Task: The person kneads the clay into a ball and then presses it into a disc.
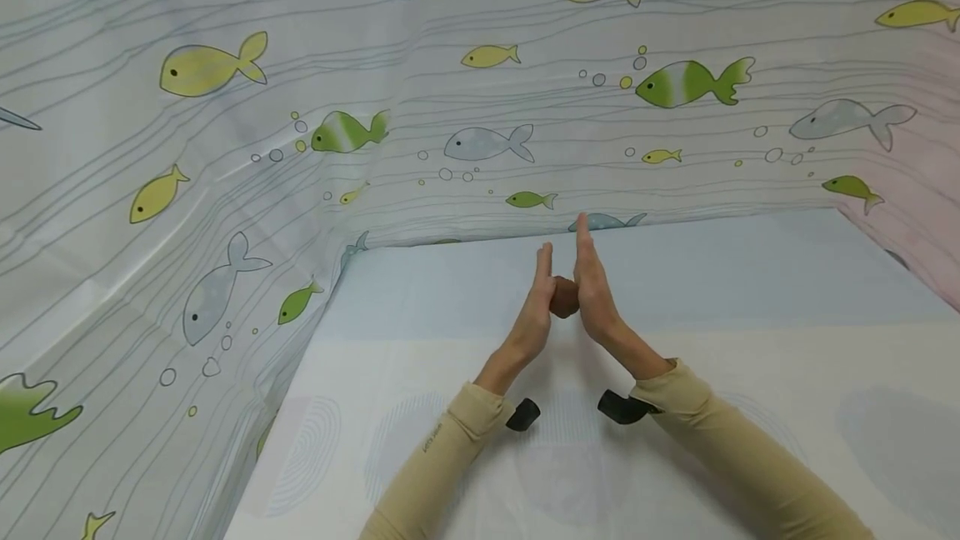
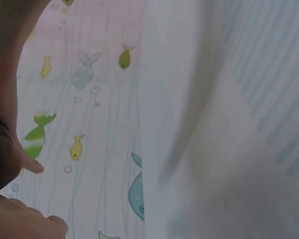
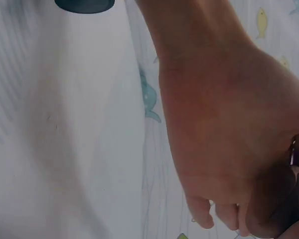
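Note:
A small brown rounded object (image 1: 564, 297) is held between the two palms in the head view, above the table surface. My left hand (image 1: 534, 307) touches its left side, and my right hand (image 1: 595, 294) its right side. Both hands stand upright with fingers straight and pointing away, the fingertips apart. At the left edge of the left wrist view, the dark object (image 2: 2, 157) shows between parts of two hands. The right wrist view has a broad palm beside the dark object (image 3: 273, 201); its far side is hidden.
A pale table cover (image 1: 420, 290) with faint patterned circles lies under the arms. Behind and at the left hangs a white sheet (image 1: 405, 82) printed with fish; pinkish cloth shows at the right. Black camera pieces (image 1: 523, 415) sit at the wrists.

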### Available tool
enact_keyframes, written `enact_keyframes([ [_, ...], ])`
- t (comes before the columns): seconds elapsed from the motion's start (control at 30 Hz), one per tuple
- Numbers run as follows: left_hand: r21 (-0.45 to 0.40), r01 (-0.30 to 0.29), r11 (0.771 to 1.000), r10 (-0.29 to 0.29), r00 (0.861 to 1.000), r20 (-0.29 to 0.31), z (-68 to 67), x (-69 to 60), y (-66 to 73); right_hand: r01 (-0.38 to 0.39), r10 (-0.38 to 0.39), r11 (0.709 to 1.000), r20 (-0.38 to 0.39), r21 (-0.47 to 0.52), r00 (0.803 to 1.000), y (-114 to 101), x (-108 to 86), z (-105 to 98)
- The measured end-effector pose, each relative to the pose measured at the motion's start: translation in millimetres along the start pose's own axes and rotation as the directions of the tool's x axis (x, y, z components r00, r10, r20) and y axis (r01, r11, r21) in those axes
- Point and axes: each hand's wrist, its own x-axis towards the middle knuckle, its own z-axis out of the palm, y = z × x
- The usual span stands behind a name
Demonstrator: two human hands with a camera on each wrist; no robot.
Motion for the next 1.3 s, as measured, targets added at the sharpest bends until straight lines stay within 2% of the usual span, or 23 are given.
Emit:
enact_keyframes([
  [0.1,0.029,-0.024,0.999,0.024,1.000,0.004,6.7,-1.6,7.9,-0.012,0.011,0.999,-0.028,-0.030,1.000,7,2.3,-4],
  [0.2,0.122,-0.074,0.990,0.071,0.997,0.030,14.0,-2.8,18.3,-0.038,0.037,0.999,-0.052,-0.009,0.998,16,3.7,-8],
  [0.3,0.194,-0.122,0.973,0.119,0.993,0.028,18.9,-3.2,25.6,-0.060,0.061,0.998,-0.050,0.018,0.997,22,3.4,-10],
  [0.47,0.224,-0.146,0.963,0.152,0.988,-0.008,20.3,-3.3,32.0,-0.079,0.080,0.996,-0.008,0.035,0.997,29,-0.2,-8],
  [0.63,0.266,-0.224,0.938,0.236,0.972,-0.015,18.5,-0.2,39.4,-0.052,0.047,0.993,0.051,0.106,0.998,35,-3.7,-5],
  [0.77,0.313,-0.275,0.909,0.299,0.954,-0.029,15.4,4.7,45.3,-0.019,0.011,0.993,0.070,0.115,0.997,37,-5.2,-2],
  [0.83,0.334,-0.289,0.897,0.317,0.948,-0.032,13.4,7.5,47.8,-0.029,0.021,0.995,0.076,0.099,0.997,38,-8.0,0],
  [0.97,0.354,-0.300,0.886,0.334,0.942,-0.038,8.4,13.3,53.7,-0.078,0.066,0.993,0.122,0.092,0.990,39,-17.1,2],
  [1.1,0.340,-0.326,0.882,0.362,0.931,-0.046,2.0,20.2,60.7,-0.140,0.116,0.985,0.204,0.102,0.972,42,-29.9,6],
  [1.2,0.323,-0.348,0.880,0.379,0.925,-0.037,-2.5,26.0,64.3,-0.155,0.123,0.983,0.273,0.100,0.954,44,-38.5,9],
  [1.3,0.319,-0.353,0.880,0.380,0.925,-0.024,-6.6,30.8,65.6,-0.152,0.115,0.983,0.297,0.104,0.948,41,-43.0,12],
])
